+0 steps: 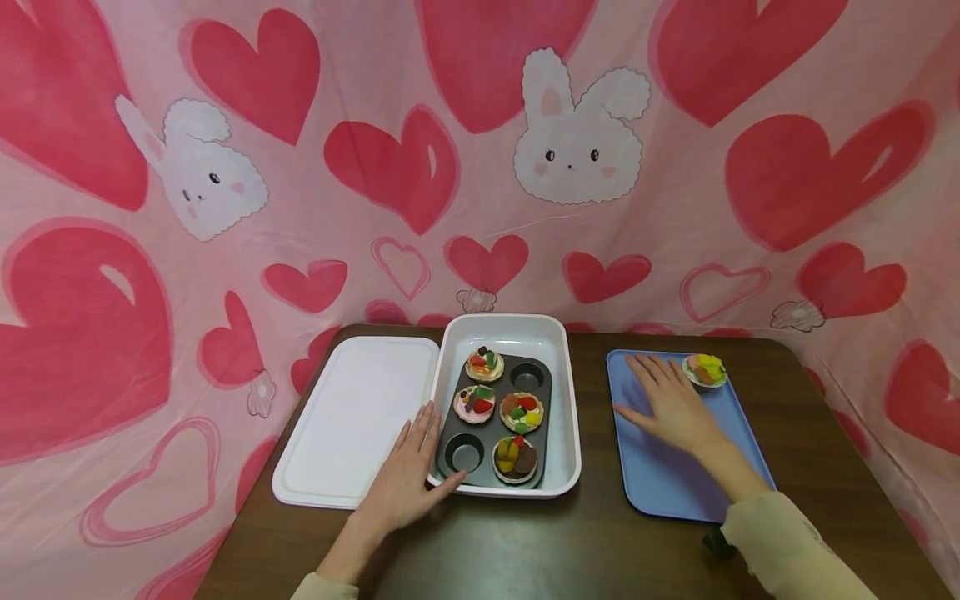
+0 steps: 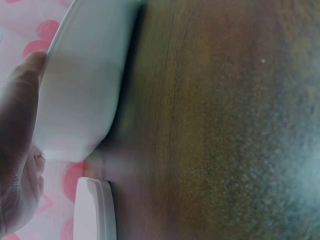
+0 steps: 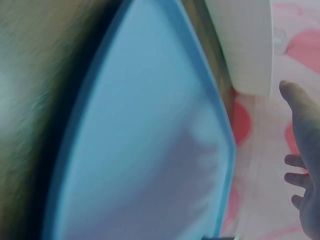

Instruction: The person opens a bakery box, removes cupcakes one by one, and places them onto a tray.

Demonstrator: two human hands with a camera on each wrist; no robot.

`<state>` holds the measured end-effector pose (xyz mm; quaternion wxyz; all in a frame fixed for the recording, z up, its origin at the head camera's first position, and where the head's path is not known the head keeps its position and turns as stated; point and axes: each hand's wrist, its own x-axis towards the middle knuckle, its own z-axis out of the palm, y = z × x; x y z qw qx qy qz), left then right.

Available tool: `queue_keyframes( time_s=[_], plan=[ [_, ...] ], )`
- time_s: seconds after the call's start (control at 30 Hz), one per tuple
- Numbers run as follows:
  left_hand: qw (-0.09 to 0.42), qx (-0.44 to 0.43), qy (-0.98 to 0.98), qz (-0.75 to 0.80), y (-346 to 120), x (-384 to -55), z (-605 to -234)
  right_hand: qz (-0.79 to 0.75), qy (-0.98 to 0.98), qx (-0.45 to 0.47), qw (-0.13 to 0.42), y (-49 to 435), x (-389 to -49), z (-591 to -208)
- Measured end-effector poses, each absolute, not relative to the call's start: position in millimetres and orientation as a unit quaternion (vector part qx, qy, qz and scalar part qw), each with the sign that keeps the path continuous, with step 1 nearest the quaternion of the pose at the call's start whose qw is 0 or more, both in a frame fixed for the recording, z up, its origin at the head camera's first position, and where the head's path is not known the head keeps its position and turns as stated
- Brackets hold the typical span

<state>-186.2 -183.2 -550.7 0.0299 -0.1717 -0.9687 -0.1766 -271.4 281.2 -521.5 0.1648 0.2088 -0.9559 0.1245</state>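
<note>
My left hand lies against the front left corner of a deep white tub, fingers extended along its left rim and thumb over the front rim. Inside the tub sits a dark muffin pan. Several toy fruit tarts fill cups of the pan, among them a tart with a red and green topping; two bare cups show their dark metal. Over a blue tray my right hand hovers with fingers spread and nothing held. One tart with a yellow topping sits at the tray's far right corner, just beyond the fingers.
A flat white lid lies left of the tub, close beside it. Brown wood tabletop shows in front and between tub and tray. A pink cloth with hearts and rabbits hangs behind the table. A small black object shows by the right sleeve.
</note>
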Motion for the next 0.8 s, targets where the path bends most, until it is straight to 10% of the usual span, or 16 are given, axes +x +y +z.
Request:
queue_keyframes(
  time_s=[0.8],
  plan=[
    [0.032,-0.178,-0.969,-0.166,-184.8,-187.9,-554.0,0.167,-0.924,0.339,0.056,182.4,-279.7,-506.4]
  ],
)
